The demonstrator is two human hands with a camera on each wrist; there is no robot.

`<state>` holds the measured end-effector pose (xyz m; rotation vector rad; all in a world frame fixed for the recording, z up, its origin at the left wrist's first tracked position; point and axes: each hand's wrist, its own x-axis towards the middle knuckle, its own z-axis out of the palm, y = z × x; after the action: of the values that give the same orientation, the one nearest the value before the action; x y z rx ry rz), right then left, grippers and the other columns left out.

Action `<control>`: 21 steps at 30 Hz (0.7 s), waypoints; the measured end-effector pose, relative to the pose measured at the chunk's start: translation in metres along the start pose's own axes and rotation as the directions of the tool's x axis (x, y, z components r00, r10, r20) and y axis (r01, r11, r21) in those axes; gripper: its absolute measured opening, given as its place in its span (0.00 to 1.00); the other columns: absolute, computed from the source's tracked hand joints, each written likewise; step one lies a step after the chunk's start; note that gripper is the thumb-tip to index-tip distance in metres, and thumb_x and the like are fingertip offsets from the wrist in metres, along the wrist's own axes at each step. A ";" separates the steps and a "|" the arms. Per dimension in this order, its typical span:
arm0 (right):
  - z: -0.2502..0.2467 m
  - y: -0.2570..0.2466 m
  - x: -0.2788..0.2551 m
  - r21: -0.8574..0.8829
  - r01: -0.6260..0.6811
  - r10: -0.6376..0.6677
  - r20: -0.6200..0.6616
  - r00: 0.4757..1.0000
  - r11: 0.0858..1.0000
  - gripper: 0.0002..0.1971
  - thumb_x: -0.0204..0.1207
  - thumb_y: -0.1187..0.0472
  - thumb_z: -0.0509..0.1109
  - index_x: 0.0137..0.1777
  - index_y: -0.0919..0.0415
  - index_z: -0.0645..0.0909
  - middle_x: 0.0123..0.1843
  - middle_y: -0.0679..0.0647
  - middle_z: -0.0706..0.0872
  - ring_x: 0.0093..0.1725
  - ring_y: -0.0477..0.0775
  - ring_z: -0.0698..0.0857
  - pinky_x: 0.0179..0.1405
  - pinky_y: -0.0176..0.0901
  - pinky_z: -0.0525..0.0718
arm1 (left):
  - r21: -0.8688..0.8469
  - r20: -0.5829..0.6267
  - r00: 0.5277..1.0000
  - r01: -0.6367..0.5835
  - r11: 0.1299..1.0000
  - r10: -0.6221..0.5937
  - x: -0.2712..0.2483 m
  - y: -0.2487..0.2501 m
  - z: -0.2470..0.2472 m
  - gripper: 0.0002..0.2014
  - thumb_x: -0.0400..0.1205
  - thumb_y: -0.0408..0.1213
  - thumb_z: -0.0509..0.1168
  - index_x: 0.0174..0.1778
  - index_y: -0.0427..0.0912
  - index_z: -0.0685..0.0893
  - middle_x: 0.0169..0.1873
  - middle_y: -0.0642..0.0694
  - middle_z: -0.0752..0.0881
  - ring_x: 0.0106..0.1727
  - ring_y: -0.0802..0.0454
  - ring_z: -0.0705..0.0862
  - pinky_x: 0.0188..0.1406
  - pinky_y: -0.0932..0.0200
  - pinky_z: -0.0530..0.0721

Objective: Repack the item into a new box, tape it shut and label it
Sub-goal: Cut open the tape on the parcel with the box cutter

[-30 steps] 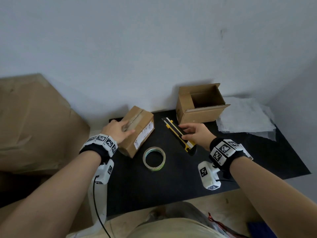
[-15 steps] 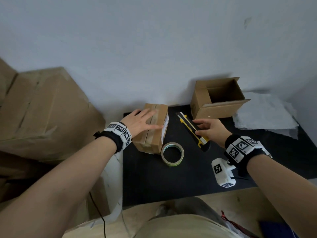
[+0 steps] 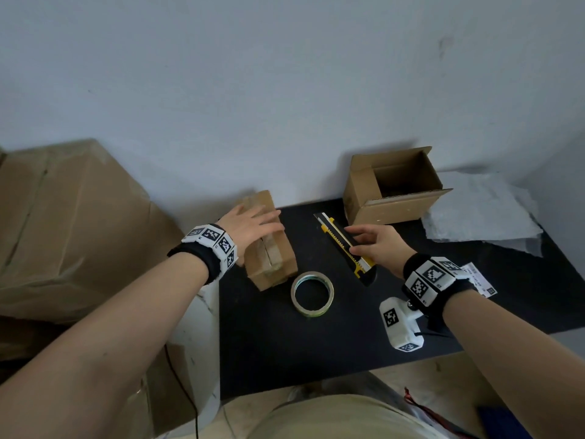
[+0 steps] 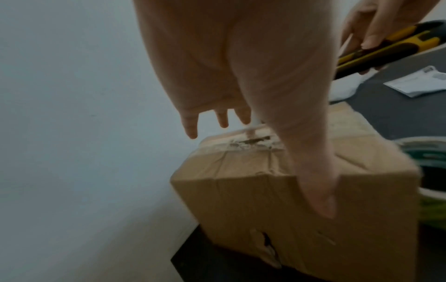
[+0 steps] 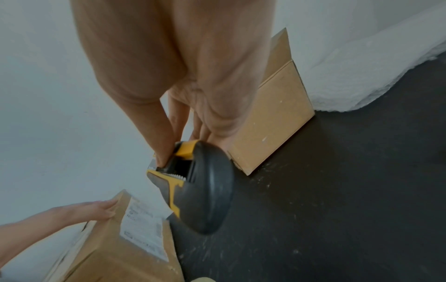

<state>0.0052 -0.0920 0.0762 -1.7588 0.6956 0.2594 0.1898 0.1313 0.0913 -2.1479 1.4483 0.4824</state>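
Your left hand (image 3: 250, 228) lies on the sealed box (image 3: 270, 248), fingers straight and slightly spread over its taped top, thumb down the near side. Your right hand (image 3: 376, 248) pinches the yellow-and-black utility knife (image 3: 343, 243) between thumb and fingers. The sealed box stands at the black mat's (image 3: 316, 343) left edge; a tape roll (image 3: 312, 293) lies just beside it. The open box (image 3: 392, 188) stands behind the knife, white wrapping paper (image 3: 481, 213) to its right, a paper label (image 3: 478, 278) near your right wrist.
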 end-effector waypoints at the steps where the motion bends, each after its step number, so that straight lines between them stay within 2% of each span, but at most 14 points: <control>1: -0.001 -0.001 0.001 -0.001 0.001 -0.001 0.001 1.000 1.000 0.26 0.74 0.73 0.70 0.71 0.56 0.75 0.54 0.53 0.86 0.55 0.54 0.86 0.60 0.57 0.84 | -0.046 0.009 1.000 0.023 0.999 -0.023 0.001 -0.002 0.000 0.57 0.62 0.45 0.80 0.80 0.59 0.50 0.83 0.52 0.46 0.83 0.46 0.47 0.77 0.31 0.55; 3: -0.001 -0.002 0.003 -0.002 0.006 -0.006 0.005 1.000 1.000 0.25 0.74 0.72 0.70 0.71 0.56 0.75 0.52 0.51 0.86 0.54 0.52 0.86 0.59 0.54 0.84 | -0.128 0.013 0.998 0.068 0.989 -0.067 0.004 -0.006 0.002 0.57 0.59 0.55 0.79 0.80 0.59 0.51 0.82 0.53 0.51 0.83 0.47 0.50 0.76 0.30 0.56; 6: 0.000 -0.006 0.007 -0.017 0.008 -0.008 0.013 1.000 1.000 0.26 0.75 0.72 0.69 0.71 0.55 0.74 0.51 0.49 0.85 0.56 0.52 0.85 0.60 0.54 0.84 | -0.219 -0.049 0.990 0.116 0.969 -0.129 0.010 -0.008 0.005 0.55 0.58 0.64 0.76 0.78 0.58 0.56 0.80 0.53 0.58 0.81 0.47 0.57 0.76 0.33 0.59; 9: -0.002 -0.009 0.010 -0.027 0.005 -0.005 0.020 1.000 1.000 0.26 0.75 0.72 0.69 0.72 0.55 0.74 0.53 0.50 0.85 0.58 0.54 0.85 0.62 0.57 0.83 | -0.282 -0.078 0.981 0.151 0.947 -0.180 0.017 -0.006 0.007 0.56 0.57 0.69 0.74 0.79 0.57 0.56 0.77 0.52 0.62 0.78 0.46 0.62 0.74 0.36 0.64; 13: -0.008 -0.011 0.014 -0.040 0.008 -0.008 0.017 1.000 0.999 0.26 0.75 0.71 0.69 0.71 0.55 0.74 0.55 0.51 0.86 0.59 0.54 0.85 0.63 0.58 0.82 | -0.287 -0.083 0.955 0.250 0.925 -0.284 0.027 0.000 0.007 0.56 0.58 0.76 0.66 0.78 0.51 0.58 0.73 0.44 0.66 0.74 0.43 0.67 0.72 0.38 0.67; 17: -0.010 -0.014 0.018 -0.038 0.016 -0.015 0.012 1.000 0.999 0.26 0.74 0.71 0.70 0.71 0.55 0.74 0.58 0.52 0.85 0.60 0.54 0.85 0.62 0.58 0.83 | -0.409 -0.041 0.908 0.366 0.836 -0.417 0.032 0.010 0.009 0.55 0.59 0.78 0.64 0.76 0.47 0.61 0.74 0.41 0.65 0.74 0.42 0.66 0.72 0.36 0.67; 21: -0.009 -0.019 0.022 -0.037 0.031 -0.030 0.020 0.999 0.999 0.26 0.74 0.71 0.70 0.71 0.54 0.74 0.57 0.53 0.85 0.58 0.53 0.85 0.58 0.52 0.84 | -0.514 -0.054 0.922 0.304 0.802 -0.384 0.026 0.000 0.013 0.53 0.63 0.70 0.70 0.80 0.49 0.57 0.78 0.45 0.62 0.77 0.43 0.64 0.75 0.40 0.65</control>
<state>0.0318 -0.1042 0.0830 -1.7987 0.6526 0.2701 0.1990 0.1190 0.0667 -2.8489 1.0330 0.6097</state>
